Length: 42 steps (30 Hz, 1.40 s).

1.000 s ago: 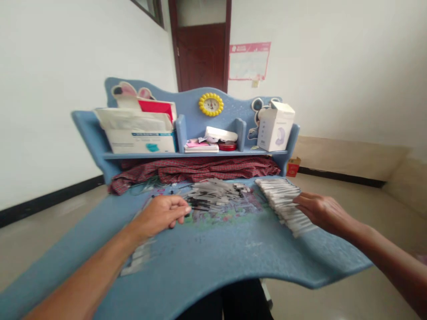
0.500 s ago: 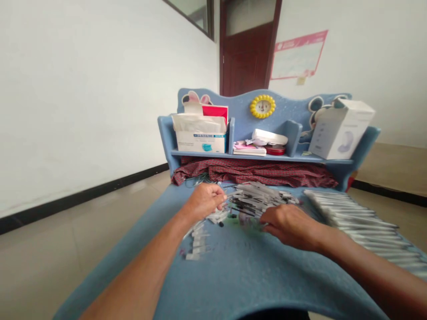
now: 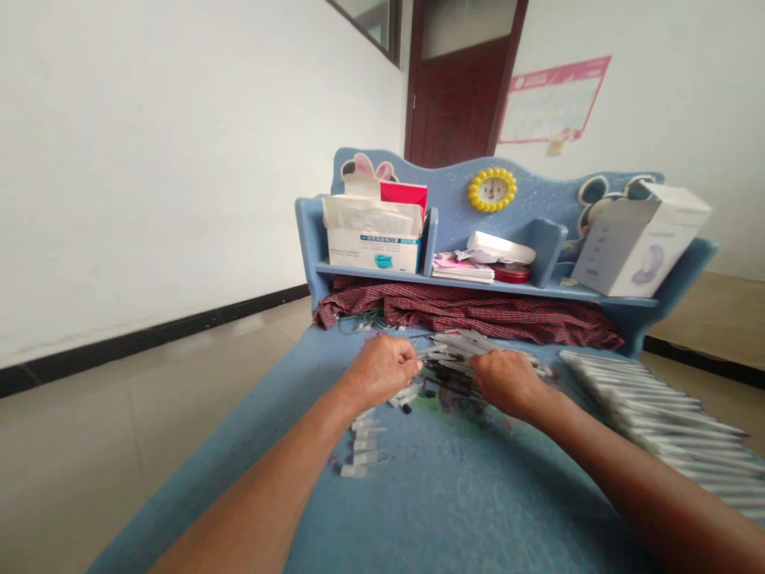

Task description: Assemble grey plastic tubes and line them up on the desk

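My left hand [image 3: 387, 368] is closed in a pinch at the left end of a heap of slender pen parts [image 3: 463, 344]. Whatever sits between its fingertips is too small to make out. Over the right part of the heap, my right hand [image 3: 508, 383] has its fingers curled together, and their contents are hidden. Pale and dark pieces of the heap show between the two hands. Small clear pieces, perhaps pen caps [image 3: 366, 446], lie in a column below my left hand. A little black piece [image 3: 407, 409] rests beside them.
At the right, many pale pen-like sticks [image 3: 663, 422] lie side by side on the blue desk [image 3: 454, 510]. Behind the heap is a folded checked cloth [image 3: 478, 311]. The shelf above holds a mask box [image 3: 374, 247], a white box [image 3: 642, 243] and a red tin [image 3: 511, 274].
My right hand has moved up from the heap's near edge onto the heap. The left hand stays at its left end, still pinched. The whole view has shifted slightly.
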Each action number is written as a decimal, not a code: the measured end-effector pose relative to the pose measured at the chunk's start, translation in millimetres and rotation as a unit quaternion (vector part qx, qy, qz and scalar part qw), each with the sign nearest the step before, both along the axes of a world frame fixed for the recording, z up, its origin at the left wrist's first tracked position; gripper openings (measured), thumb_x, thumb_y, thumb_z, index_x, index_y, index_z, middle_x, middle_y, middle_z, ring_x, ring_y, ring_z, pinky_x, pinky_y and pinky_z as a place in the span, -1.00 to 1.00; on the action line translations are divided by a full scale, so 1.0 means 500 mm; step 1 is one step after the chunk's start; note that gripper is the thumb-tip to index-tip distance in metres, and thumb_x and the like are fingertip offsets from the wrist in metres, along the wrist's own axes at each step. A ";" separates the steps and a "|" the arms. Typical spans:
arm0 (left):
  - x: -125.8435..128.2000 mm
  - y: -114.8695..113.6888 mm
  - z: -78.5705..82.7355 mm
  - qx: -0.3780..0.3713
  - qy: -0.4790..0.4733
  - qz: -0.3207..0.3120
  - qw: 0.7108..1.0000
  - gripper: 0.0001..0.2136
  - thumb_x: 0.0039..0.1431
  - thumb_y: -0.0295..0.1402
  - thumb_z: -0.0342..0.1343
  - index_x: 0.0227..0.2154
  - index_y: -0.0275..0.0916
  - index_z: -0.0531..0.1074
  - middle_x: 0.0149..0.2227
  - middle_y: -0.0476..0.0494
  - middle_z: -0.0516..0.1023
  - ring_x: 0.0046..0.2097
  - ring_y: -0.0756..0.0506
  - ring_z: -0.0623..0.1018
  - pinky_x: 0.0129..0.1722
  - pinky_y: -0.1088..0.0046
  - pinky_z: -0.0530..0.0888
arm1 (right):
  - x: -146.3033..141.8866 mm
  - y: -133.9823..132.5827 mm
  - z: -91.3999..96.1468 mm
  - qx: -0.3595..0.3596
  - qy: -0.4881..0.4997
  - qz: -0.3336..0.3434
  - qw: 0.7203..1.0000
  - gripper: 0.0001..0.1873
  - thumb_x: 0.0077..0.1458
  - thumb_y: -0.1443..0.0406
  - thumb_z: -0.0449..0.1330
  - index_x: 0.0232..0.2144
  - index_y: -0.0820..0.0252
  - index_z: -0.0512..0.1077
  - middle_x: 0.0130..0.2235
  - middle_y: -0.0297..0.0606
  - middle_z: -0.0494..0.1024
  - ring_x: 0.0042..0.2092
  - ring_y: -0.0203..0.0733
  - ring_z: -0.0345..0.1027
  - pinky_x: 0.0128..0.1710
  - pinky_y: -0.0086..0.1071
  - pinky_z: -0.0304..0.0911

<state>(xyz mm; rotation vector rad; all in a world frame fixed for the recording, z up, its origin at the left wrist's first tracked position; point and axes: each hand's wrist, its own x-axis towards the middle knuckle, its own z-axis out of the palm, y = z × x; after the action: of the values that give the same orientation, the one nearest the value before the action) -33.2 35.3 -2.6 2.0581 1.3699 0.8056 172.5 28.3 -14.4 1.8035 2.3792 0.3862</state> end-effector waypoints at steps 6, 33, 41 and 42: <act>0.008 -0.007 -0.003 -0.031 -0.014 0.000 0.999 -0.85 -0.04 -0.33 0.05 -0.60 -0.28 0.40 -0.66 -0.02 0.46 -0.63 0.02 0.36 -0.64 0.57 0.18 | 0.006 0.002 0.005 -0.014 0.020 -0.014 1.000 -0.69 0.06 0.33 -0.01 -0.25 0.26 0.50 -0.27 0.02 0.56 -0.22 0.03 0.46 -0.28 -0.22 0.29; 0.056 -0.036 -0.006 -0.162 -0.289 -0.045 0.942 -0.83 -0.02 -0.30 0.15 -0.53 -0.33 0.45 -0.59 -0.03 0.43 -0.56 0.08 0.37 -0.60 0.62 0.24 | -0.002 -0.038 0.034 -0.097 0.461 0.154 0.868 -0.72 0.08 0.22 0.07 -0.51 0.28 0.45 -0.67 -0.44 0.27 -0.60 -0.44 0.07 -0.60 -0.53 -0.08; 0.019 -0.007 0.018 -0.117 -0.450 0.078 0.882 -0.89 -0.03 -0.40 0.14 -0.49 -0.33 0.34 -0.46 -0.16 0.55 -0.55 0.05 0.45 -0.64 0.65 0.25 | 0.007 -0.022 0.008 -0.054 0.181 0.074 0.979 -0.76 0.05 0.26 0.05 -0.38 0.22 0.51 -0.37 -0.11 0.56 -0.33 -0.10 0.43 -0.36 -0.34 0.22; 0.016 -0.003 0.017 -0.119 -0.456 0.088 0.878 -0.89 -0.02 -0.40 0.14 -0.49 -0.33 0.33 -0.48 -0.16 0.55 -0.57 0.05 0.45 -0.66 0.65 0.25 | 0.001 -0.024 0.003 -0.055 0.142 0.067 0.986 -0.74 0.05 0.28 0.04 -0.34 0.23 0.51 -0.33 -0.06 0.57 -0.29 -0.04 0.45 -0.34 -0.30 0.24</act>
<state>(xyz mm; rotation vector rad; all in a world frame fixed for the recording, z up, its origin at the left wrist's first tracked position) -25.0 33.6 5.8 1.0908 1.0165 1.3673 172.8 16.5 -12.9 1.7575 2.6582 0.0071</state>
